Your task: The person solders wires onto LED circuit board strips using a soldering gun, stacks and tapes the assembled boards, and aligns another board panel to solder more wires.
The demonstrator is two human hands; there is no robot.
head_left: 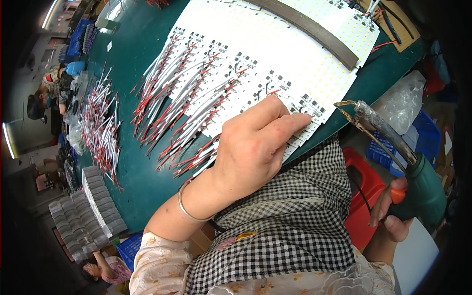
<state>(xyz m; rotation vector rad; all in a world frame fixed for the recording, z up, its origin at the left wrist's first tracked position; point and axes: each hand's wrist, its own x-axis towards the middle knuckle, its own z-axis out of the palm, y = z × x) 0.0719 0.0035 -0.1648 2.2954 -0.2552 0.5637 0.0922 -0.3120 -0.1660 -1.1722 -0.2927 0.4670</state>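
My left hand (258, 142) is closed, its fingertips down on a white circuit board sheet (236, 29) dotted with small yellow LEDs. What its fingers pinch is hidden. A red wire tip shows just beyond the knuckles. Rows of red and white wires (196, 110) stand off the board's pads toward the left, some partly behind my hand. My right hand (391, 211) grips a green soldering gun (425, 189) with a red trigger, off to the right of the board. The gun's long metal tip (346, 108) points left, apart from the board's near edge.
A dark curved bar (309, 27) lies across the board on the green table (132, 54). Loose red and white wires (101, 118) are piled at left, near stacked grey parts (86, 216). Blue crates (425, 135) and a red stool (361, 191) stand right. Other people sit at far left.
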